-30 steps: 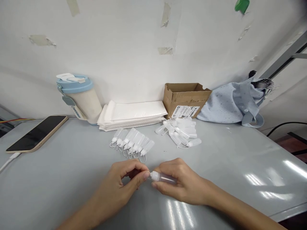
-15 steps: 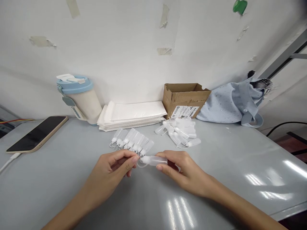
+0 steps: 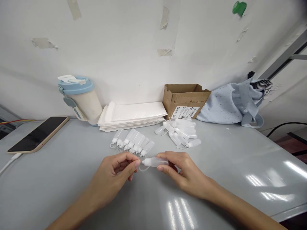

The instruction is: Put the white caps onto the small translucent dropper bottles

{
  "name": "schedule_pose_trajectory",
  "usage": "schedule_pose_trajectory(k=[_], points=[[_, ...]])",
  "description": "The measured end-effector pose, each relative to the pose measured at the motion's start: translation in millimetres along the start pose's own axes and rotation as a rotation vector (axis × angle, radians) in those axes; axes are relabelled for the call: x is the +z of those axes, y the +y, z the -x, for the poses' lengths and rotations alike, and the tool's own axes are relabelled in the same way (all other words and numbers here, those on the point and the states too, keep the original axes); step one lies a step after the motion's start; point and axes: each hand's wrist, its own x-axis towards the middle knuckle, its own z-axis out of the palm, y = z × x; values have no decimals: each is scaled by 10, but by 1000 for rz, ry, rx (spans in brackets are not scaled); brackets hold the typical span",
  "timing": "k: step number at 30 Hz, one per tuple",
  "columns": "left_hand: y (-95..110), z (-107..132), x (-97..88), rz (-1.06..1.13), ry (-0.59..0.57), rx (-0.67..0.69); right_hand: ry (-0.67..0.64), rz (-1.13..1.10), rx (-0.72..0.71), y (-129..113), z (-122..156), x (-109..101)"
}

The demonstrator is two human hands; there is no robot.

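Note:
My right hand (image 3: 178, 167) grips a small translucent squeeze bottle (image 3: 155, 162) by its body, thumb in front and fingers behind. The bottle lies level, its white nozzle pointing left. My left hand (image 3: 120, 172) is closed in a pinch at the nozzle tip, where a thin looped strap (image 3: 144, 169) runs from the bottle's collar to the fingertips. The small cap at the strap's end is hidden by the fingers. Just beyond, a row of similar bottles (image 3: 131, 140) lies slanted on the table, nozzles toward me. A looser pile of bottles (image 3: 182, 132) lies behind my right hand.
A grey table (image 3: 211, 150) meets the white wall. Along the back stand a tumbler (image 3: 82, 102), a stack of white envelopes (image 3: 134, 111), an open cardboard box (image 3: 184, 102) and a light blue bag (image 3: 223, 102). A phone (image 3: 38, 134) with a charging cable lies left.
Both hands stay nearly in place around the bottle. The left fingertips have shifted very slightly at the nozzle, and the view has tilted a little.

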Motion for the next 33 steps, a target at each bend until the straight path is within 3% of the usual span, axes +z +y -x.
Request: schedule_pose_trajectory(k=[14, 33], points=[[-40, 15, 22, -80, -138, 9, -97, 85, -86, 70, 15, 48], [-73, -3, 46, -145, -166, 32, -126, 178, -99, 89, 39, 84]])
